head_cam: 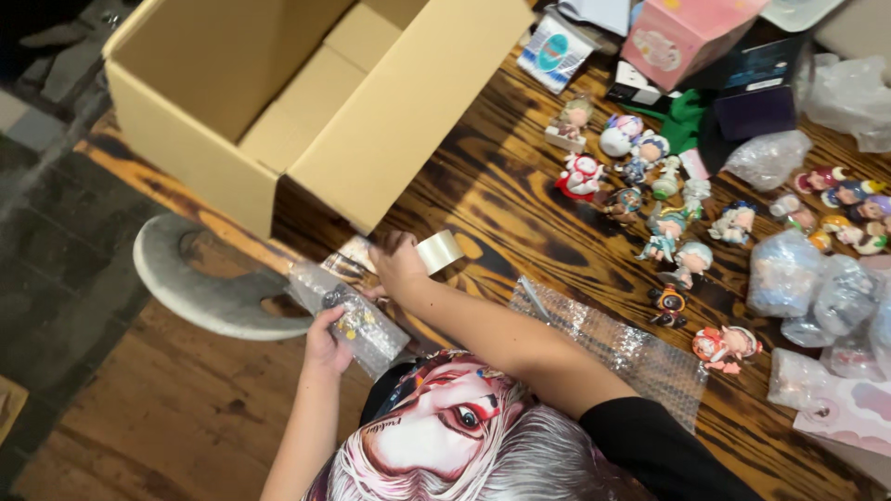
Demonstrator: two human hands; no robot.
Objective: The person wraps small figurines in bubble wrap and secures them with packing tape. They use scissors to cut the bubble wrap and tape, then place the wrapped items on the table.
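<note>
My left hand grips a small figure wrapped in bubble wrap, held at the near edge of the dark wooden table. My right hand reaches across from the right, black sleeve behind it, with its fingers on a roll of clear packing tape just beyond the wrapped bundle. The tape roll sits close to the front corner of an open cardboard box.
Several small toy figures stand on the table's middle and right. A flat sheet of bubble wrap lies near me, with wrapped bundles at the right. A pink box and dark box sit at the back. A grey curved seat is at left.
</note>
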